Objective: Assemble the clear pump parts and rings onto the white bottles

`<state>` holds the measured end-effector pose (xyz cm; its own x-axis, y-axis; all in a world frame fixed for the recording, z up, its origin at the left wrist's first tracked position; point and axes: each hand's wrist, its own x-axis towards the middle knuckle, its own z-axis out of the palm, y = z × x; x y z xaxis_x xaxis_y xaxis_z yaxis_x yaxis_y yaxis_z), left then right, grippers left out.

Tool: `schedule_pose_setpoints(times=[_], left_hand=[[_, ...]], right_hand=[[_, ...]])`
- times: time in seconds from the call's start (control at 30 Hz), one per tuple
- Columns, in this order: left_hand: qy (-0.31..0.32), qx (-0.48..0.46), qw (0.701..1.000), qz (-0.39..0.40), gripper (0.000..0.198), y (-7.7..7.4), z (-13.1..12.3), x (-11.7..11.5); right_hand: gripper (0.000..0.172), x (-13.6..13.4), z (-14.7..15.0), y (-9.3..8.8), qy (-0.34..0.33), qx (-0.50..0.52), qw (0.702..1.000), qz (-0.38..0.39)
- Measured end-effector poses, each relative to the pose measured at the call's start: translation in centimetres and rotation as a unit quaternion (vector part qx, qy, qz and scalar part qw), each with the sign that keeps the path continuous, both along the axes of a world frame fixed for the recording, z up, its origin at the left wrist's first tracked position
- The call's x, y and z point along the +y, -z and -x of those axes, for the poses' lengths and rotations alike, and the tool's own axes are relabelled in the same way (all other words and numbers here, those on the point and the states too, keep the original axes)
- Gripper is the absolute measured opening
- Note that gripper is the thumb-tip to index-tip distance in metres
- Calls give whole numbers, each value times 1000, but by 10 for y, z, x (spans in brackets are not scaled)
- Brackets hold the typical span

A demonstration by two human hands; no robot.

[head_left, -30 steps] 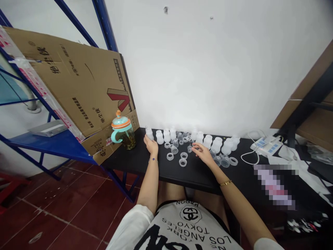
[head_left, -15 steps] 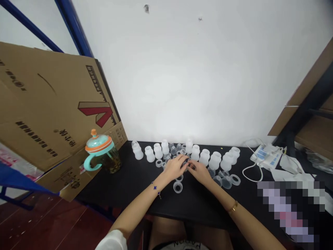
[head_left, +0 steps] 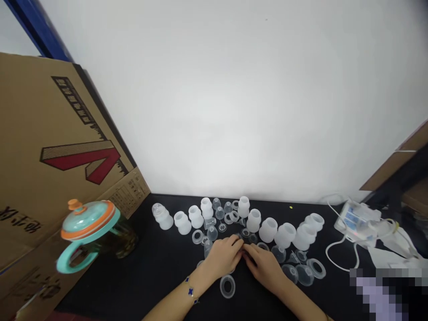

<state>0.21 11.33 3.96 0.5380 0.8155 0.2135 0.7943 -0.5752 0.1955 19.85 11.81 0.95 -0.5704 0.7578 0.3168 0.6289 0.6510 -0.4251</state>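
Observation:
My left hand (head_left: 224, 256) and my right hand (head_left: 263, 266) meet at the fingertips low over the black table. The fingers of both are curled closed around something small that I cannot make out. Behind and beside them lie clear bottle nipples (head_left: 211, 232) and translucent rings (head_left: 197, 236). One larger ring (head_left: 228, 286) lies flat just below my left hand. Right of my right hand are more clear nipples (head_left: 304, 275) and another ring (head_left: 316, 268). White, open-necked bottle bodies (head_left: 268, 230) stand in an arc at the back.
A lidded jug (head_left: 90, 223) with a turquoise handle and dark contents stands at the left, before a large cardboard box (head_left: 43, 120). One bottle (head_left: 162, 216) at the left end has a clear top. A white device with a cable (head_left: 356, 223) lies at the right by the wall.
The view has shifted closer, so the table things look larger and lower. My hands stay together at the fingertips, with the same bottles and rings around them.

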Motion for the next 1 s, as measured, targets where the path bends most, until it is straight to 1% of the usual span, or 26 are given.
schedule_pose_setpoints(times=[0.13,0.23,0.4,0.6,0.77,1.0], left_hand=[[1,20,1000,-1,20,2,2,0],[-10,34,999,-11,23,1,3,-1],[-22,33,999,-20,31,3,3,-4],[0,22,999,-29,25,4,2,-5],[-4,-4,999,-50,29,4,3,-4],[8,14,999,-34,21,4,0,-7]], right_hand=[[27,-1,-4,-1,-18,-16,1000,-21],[25,-2,-6,-3,-25,-34,999,-27],[25,-4,-7,-4,-13,-38,998,-38],[23,-5,-5,-12,11,-55,998,-36],[22,-4,-6,-17,36,-15,999,-17],[19,-3,-5,-13,38,-23,999,-9]])
